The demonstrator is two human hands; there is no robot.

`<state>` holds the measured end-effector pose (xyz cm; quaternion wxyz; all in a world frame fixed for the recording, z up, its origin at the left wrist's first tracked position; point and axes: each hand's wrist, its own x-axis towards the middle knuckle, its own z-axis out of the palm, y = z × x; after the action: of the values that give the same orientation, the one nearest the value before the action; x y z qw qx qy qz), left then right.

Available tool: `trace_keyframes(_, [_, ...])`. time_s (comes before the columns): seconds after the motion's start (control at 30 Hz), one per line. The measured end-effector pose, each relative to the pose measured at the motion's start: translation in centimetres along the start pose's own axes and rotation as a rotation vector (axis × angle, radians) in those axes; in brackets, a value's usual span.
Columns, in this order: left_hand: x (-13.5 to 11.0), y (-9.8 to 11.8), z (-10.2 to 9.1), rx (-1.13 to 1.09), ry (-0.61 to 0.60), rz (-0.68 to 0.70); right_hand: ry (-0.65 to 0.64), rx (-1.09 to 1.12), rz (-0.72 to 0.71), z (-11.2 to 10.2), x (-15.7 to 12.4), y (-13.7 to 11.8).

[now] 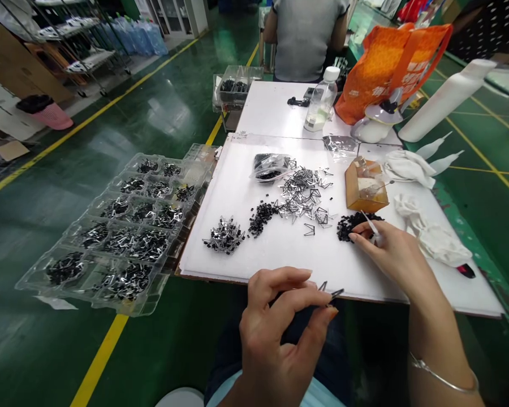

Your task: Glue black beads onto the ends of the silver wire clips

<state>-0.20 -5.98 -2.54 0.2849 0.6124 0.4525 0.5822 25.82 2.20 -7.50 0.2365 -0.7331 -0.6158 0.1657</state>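
The left hand's fingers [301,299] pinch a thin metal clip [338,292], its prongs jutting past their tips, near the front edge of the desk [275,254]. The right hand's fingers [367,245] grasp a slim white tool [375,232], their tips at a pile of small black pieces [345,227].

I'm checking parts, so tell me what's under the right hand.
A heap of small black pieces on the white tabletop, partly covered by the right hand; what the hand hides cannot be seen.

1 head camera faces forward, down across the table [280,257].
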Motion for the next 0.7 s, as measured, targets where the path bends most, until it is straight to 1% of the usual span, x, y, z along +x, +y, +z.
trace_keyframes(0.03, [0.0, 0.1, 0.0, -0.025, -0.001, -0.04, -0.004, -0.001, 0.006, 0.1, -0.1, 0.1])
trace_keyframes(0.07, [0.1, 0.1, 0.0, -0.075, -0.007, -0.11, -0.007, -0.001, 0.011, 0.2, -0.1, 0.2])
trace_keyframes(0.1, [0.2, 0.2, 0.0, -0.153, -0.015, -0.218, -0.009, 0.002, 0.017, 0.3, -0.1, 0.2])
trace_keyframes(0.13, [0.3, 0.3, 0.1, -0.264, -0.026, -0.364, -0.01, 0.004, 0.022, 0.4, -0.2, 0.2])
trace_keyframes(0.23, [1.0, 0.4, 0.2, -0.7, -0.058, -0.874, -0.01, 0.018, 0.035, 0.6, -0.4, 0.2])
trace_keyframes(0.27, [1.2, 0.4, 0.2, -0.831, -0.063, -1.006, -0.01, 0.024, 0.039, 0.6, -0.5, 0.2])
trace_keyframes(0.3, [1.4, 0.4, 0.2, -0.937, -0.065, -1.104, -0.013, 0.029, 0.043, 0.7, -0.5, 0.2])
trace_keyframes(0.37, [1.6, 0.5, 0.1, -1.083, -0.066, -1.203, -0.023, 0.041, 0.051, 0.8, -0.7, 0.3])
trace_keyframes(0.47, [1.7, 0.5, 0.0, -1.21, -0.079, -1.263, -0.031, 0.057, 0.053, 0.9, -0.8, 0.4])
trace_keyframes(0.6, [1.7, 0.5, 0.0, -1.294, -0.092, -1.311, -0.035, 0.068, 0.045, 0.9, -1.0, 0.4])
trace_keyframes(0.7, [1.6, 0.4, 0.0, -1.322, -0.072, -1.333, -0.031, 0.077, 0.048, 0.9, -1.1, 0.3])
